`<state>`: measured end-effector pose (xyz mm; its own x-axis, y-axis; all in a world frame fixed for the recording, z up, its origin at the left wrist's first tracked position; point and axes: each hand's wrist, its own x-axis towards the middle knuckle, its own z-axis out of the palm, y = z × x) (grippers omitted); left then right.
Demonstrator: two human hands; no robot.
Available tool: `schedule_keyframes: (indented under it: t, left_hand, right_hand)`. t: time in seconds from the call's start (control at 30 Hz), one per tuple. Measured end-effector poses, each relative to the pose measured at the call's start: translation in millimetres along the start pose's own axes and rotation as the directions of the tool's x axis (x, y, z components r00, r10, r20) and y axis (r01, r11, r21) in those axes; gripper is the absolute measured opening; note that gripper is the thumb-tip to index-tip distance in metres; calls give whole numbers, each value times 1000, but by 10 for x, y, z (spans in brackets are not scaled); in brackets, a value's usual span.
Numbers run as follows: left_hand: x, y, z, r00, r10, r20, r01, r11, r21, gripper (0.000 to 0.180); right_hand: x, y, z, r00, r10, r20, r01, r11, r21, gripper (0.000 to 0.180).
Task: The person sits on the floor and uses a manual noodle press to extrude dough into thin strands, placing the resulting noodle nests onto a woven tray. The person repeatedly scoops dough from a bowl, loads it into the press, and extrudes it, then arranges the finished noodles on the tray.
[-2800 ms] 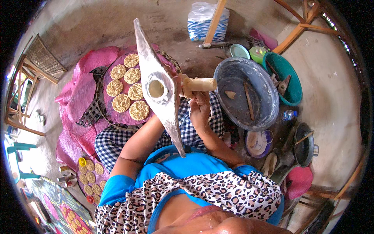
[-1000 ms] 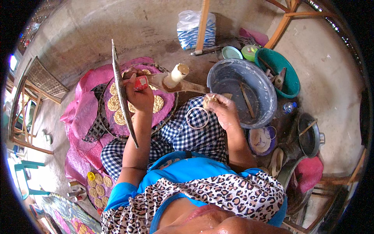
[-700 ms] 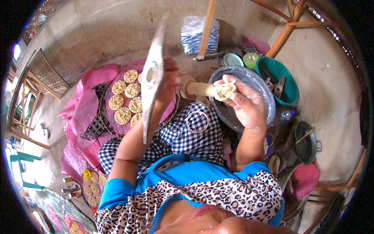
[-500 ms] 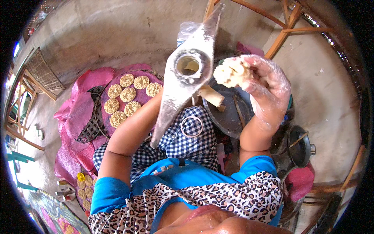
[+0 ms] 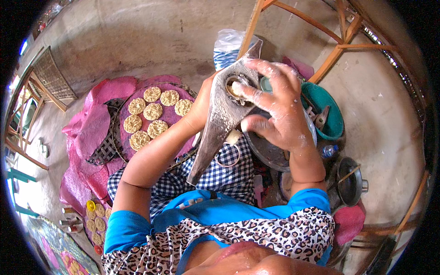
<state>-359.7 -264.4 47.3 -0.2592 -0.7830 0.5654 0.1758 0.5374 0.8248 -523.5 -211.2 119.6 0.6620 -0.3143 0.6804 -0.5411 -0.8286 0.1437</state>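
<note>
A worn metal hand press with two tapering handles and a round opening is held up over my lap, tilted. My left hand grips it from the left side; most of those fingers are hidden behind it. My right hand, dusted with white flour or dough, is over the press with its fingers spread. One of its fingers reaches into the round opening, where a pale tip shows; I cannot tell dough from fingertip there. Just below the press, a piece of pale dough shows above a light ring on my lap.
Round coils of noodle-like dough lie on a pink sheet to the left. On the right stand a dark basin, a green basin with tools, and a black pan. Wooden poles lean behind.
My right hand has moved left from beside the press onto its opening, and the dough lump it held is out of sight. The press has tilted and shifted slightly right.
</note>
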Motion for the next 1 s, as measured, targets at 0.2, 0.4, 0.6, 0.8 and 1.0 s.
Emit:
schedule_keyframes:
  t: [0.2,0.4,0.6,0.8,1.0]
  left_hand:
    - [-37,-95,-62,994,77,72,-94,959,267,50]
    - [-32,74,-57,976,-114,187,76,977,200,45]
    - [-51,176,-296,961,-193,198,266,842,-470,35]
    - [-81,-2,-215,968,-21,251,224,527,-820,32]
    - [-271,-63,-404,945,-194,-263,149,972,-180,31]
  right_hand:
    - [-33,163,54,996,86,0,-82,958,276,91]
    - [-115,164,73,996,53,70,-64,985,161,93]
    - [-427,393,267,855,466,-226,-220,722,656,58]
    - [-846,-18,1353,845,280,455,-299,-458,838,51]
    - [-791,-158,1442,877,237,417,4,-873,487,60]
